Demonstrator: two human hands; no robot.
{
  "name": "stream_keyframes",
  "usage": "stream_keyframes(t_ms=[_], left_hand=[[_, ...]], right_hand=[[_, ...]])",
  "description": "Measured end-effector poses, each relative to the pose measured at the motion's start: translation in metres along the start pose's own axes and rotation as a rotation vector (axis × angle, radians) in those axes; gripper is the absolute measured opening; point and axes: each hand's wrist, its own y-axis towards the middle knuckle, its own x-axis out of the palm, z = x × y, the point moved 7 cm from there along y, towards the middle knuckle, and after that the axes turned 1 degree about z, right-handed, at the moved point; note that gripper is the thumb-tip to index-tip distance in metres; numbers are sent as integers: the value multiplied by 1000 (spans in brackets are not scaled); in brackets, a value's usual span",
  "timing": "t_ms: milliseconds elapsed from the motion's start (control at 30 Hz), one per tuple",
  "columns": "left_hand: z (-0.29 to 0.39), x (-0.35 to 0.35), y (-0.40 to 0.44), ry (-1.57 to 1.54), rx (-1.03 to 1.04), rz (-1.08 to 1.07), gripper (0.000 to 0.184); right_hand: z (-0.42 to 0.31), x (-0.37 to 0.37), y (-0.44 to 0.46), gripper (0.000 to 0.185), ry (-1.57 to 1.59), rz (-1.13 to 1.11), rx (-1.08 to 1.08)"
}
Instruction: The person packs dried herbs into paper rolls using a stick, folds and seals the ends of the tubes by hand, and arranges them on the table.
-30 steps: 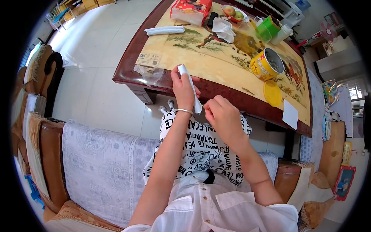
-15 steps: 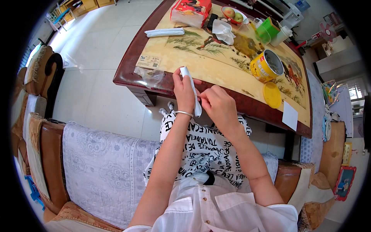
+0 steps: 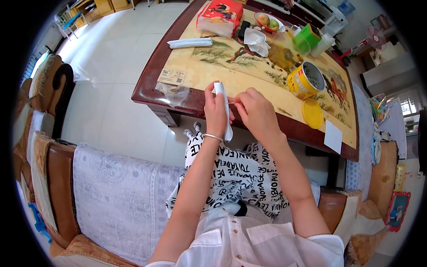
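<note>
My left hand (image 3: 215,115) is closed around a white paper roll (image 3: 228,133), held upright just in front of the table's near edge. The fingers of my right hand (image 3: 259,113) are pinched together beside it. A thin, pale strand (image 3: 231,103) stretches from those fingertips to the roll; whether it is string or a rubber band is unclear. Another white paper roll (image 3: 190,42) lies on the table at the far left. Past my left hand, a crumpled clear plastic bag (image 3: 173,94) rests at the table's near-left corner.
On the wooden table (image 3: 144,84) stand an open yellow can (image 3: 302,84), its yellow lid (image 3: 312,113) and a white card (image 3: 333,137). Farther back are a red package (image 3: 220,18), crumpled tissue (image 3: 256,41) and a fruit bowl (image 3: 280,26). A cloth-covered sofa (image 3: 120,187) surrounds me.
Both hands and the roll have shifted slightly down in view. My right fingertips have drawn a little away from the roll, and the thin strand between them now shows.
</note>
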Motion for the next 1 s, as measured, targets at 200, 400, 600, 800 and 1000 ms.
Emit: stream_keyframes(t_ms=[200, 400, 600, 800, 1000], left_hand=[[-4, -4, 2, -53, -40, 63, 40], [-2, -1, -1, -28, -35, 28, 42], [3, 3, -3, -17, -14, 8, 40], [-3, 1, -2, -35, -11, -6, 35], [0, 6, -2, -33, 31, -27, 36]], right_hand=[[-11, -1, -19, 11, -45, -81, -4], [2, 1, -9, 17, -165, -42, 29], [9, -5, -10, 22, -264, -161, 91], [68, -69, -18, 16, -37, 187, 236], [195, -159, -49, 8, 134, 782, 422]])
